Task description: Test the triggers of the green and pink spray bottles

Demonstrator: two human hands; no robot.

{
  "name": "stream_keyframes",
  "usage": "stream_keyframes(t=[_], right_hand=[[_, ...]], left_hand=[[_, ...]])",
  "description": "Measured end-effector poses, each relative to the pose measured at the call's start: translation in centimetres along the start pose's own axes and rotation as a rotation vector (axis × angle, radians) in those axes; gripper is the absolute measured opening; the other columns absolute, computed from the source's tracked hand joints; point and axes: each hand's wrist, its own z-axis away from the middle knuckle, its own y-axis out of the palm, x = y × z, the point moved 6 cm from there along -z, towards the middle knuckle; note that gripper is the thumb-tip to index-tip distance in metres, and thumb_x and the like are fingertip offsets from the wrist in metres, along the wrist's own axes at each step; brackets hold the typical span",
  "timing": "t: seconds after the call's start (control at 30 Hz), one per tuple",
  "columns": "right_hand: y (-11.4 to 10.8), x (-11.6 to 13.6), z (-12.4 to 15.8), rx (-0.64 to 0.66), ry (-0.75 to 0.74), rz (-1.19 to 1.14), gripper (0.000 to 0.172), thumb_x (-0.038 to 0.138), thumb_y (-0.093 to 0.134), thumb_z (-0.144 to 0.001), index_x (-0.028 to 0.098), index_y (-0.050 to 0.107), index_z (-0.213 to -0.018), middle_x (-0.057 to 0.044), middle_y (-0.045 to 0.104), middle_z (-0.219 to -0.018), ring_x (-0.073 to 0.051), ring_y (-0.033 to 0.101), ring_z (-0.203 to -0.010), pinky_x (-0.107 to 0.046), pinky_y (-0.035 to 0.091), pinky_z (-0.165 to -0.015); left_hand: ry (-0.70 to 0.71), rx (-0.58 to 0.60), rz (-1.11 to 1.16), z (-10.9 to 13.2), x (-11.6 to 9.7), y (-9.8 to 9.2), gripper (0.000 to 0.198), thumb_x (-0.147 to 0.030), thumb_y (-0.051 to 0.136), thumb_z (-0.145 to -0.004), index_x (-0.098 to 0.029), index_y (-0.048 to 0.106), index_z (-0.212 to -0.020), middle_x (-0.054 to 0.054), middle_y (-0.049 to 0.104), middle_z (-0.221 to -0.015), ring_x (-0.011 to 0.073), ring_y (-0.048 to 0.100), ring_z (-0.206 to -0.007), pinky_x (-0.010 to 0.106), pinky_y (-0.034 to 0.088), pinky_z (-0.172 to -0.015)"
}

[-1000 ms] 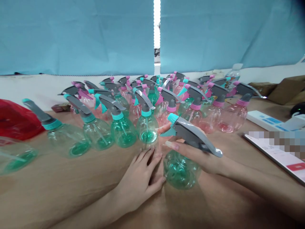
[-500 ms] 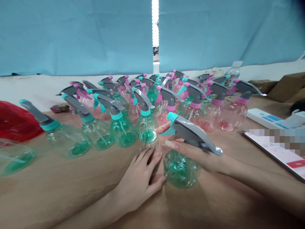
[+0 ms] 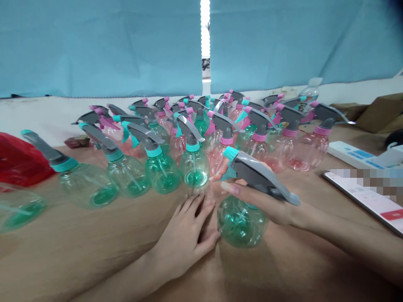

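Observation:
My right hand (image 3: 267, 203) is wrapped around the neck of a clear green spray bottle (image 3: 242, 222) with a grey trigger head and turquoise nozzle. The bottle leans a little, and its nozzle points up to the left. Part of the trigger and the collar are hidden by my fingers. My left hand (image 3: 185, 235) lies on the table just left of that bottle, fingers stretched out and holding nothing. Beyond its fingertips stands another green spray bottle (image 3: 194, 167), with a darker green one (image 3: 162, 174) beside it.
Several pink and green spray bottles crowd the back of the wooden table (image 3: 126, 256). A red plastic bag (image 3: 22, 161) is at far left. On the right are a tablet-like screen (image 3: 362, 197), a white power strip (image 3: 355, 155) and a cardboard box (image 3: 382, 113). A blue curtain hangs behind.
My right hand and the held spray bottle have shifted slightly to the right. My left hand stays in nearly the same place on the table.

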Motion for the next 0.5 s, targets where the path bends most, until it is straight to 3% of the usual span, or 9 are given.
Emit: stream_keyframes(t=[0.1, 0.27, 0.4, 0.5], right_hand=[[-0.2, 0.4, -0.1, -0.006, -0.018, 0.062, 0.005, 0.026, 0.056, -0.086, 0.022, 0.053, -0.086, 0.005, 0.053, -0.069, -0.009, 0.052, -0.055, -0.023, 0.044, -0.054], [-0.8, 1.0, 0.2, -0.072, -0.079, 0.190, 0.015, 0.030, 0.057, -0.087, 0.024, 0.050, -0.075, 0.004, 0.045, -0.063, -0.010, 0.042, -0.054, -0.024, 0.038, -0.049], [-1.0, 1.0, 0.6, -0.064, -0.073, 0.228, 0.023, 0.032, 0.056, -0.088, 0.024, 0.044, -0.070, 0.002, 0.043, -0.064, -0.011, 0.042, -0.056, -0.024, 0.037, -0.047], [-1.0, 0.8, 0.6, -0.033, -0.066, 0.218, 0.020, 0.032, 0.056, -0.088, 0.024, 0.047, -0.072, 0.003, 0.046, -0.065, -0.011, 0.046, -0.058, -0.024, 0.039, -0.049]], left_hand=[[0.002, -0.003, -0.002, 0.0, 0.0, 0.0, 0.056, -0.039, 0.055, -0.091, -0.016, 0.040, -0.140, 0.016, 0.041, -0.145, 0.0333, 0.036, -0.133, 0.052, 0.034, -0.105], [-0.011, 0.008, -0.008, 0.0, 0.0, 0.0, 0.056, -0.041, 0.054, -0.092, -0.017, 0.040, -0.141, 0.017, 0.040, -0.146, 0.0343, 0.035, -0.133, 0.053, 0.033, -0.105], [-0.012, 0.008, -0.004, 0.1, 0.1, 0.0, 0.055, -0.041, 0.053, -0.092, -0.017, 0.042, -0.140, 0.017, 0.039, -0.146, 0.0342, 0.036, -0.132, 0.052, 0.035, -0.104], [-0.008, 0.004, -0.006, 0.1, 0.1, 0.0, 0.056, -0.040, 0.054, -0.092, -0.016, 0.041, -0.141, 0.017, 0.039, -0.146, 0.0340, 0.035, -0.133, 0.051, 0.034, -0.105]])
